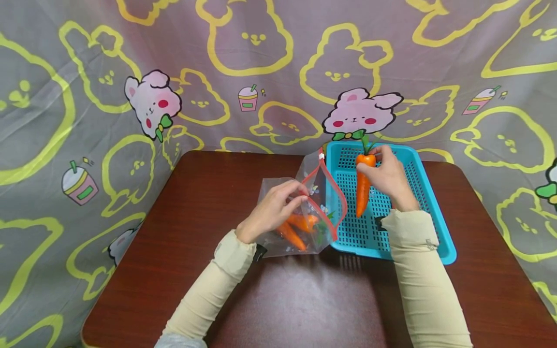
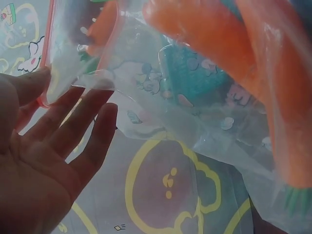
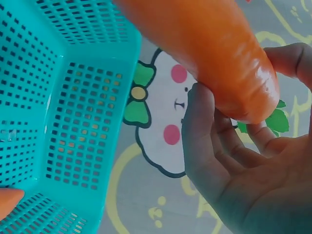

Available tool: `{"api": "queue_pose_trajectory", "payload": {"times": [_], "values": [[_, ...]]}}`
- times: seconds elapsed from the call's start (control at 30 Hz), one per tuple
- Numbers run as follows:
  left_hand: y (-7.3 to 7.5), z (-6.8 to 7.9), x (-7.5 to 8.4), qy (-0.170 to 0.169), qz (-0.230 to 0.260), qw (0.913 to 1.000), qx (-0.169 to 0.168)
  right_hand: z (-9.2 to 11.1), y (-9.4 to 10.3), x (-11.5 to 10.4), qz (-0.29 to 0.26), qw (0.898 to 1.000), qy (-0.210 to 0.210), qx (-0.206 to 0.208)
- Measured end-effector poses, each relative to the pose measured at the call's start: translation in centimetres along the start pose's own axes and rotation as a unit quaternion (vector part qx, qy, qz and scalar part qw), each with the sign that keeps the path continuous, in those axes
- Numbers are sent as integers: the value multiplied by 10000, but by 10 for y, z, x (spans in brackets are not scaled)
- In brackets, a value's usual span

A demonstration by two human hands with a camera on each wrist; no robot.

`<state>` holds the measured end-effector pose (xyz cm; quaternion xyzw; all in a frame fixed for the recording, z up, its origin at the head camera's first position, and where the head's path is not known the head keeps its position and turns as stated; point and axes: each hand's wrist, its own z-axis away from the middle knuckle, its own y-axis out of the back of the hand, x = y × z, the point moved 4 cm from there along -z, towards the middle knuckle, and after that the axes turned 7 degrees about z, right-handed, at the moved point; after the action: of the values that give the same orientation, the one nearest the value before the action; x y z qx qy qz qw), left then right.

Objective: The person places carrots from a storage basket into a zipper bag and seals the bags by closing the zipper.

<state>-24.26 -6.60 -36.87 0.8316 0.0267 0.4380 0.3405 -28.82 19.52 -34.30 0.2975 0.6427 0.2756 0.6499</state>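
Note:
My right hand [image 1: 389, 174] grips an orange carrot [image 1: 363, 191] near its green leafy top. The carrot hangs tip down above the turquoise basket [image 1: 435, 212]. In the right wrist view, thumb and fingers wrap the thick end of the carrot [image 3: 229, 63]. My left hand [image 1: 276, 205] pinches the red-zip edge of a clear zip bag [image 1: 278, 246], whose mouth gapes toward the basket. Inside the bag lie carrots [image 1: 292, 236] with green tops. The left wrist view shows the bag's edge between thumb and fingers of the left hand [image 2: 53, 146].
An orange tip [image 3: 9, 201], its kind unclear, shows inside the basket in the right wrist view. Basket and bag stand side by side on a dark brown wooden table [image 1: 209, 203]. A cartoon-print cloth [image 1: 278, 82] hangs behind the table and along its sides.

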Motion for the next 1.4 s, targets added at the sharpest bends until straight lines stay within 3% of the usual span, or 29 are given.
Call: {"api": "queue_pose_trajectory", "payload": {"times": [0.4,1.03,1.4], "values": [[1,0,3,31,-20,10000,32,11,14,-10,-267,9985,111,462],[1,-2,1,-5,74,10000,44,29,27,-29,-641,9946,302,763],[0,-2,1,-21,161,9999,32,37,31,-37,-503,9922,427,1057]]}}
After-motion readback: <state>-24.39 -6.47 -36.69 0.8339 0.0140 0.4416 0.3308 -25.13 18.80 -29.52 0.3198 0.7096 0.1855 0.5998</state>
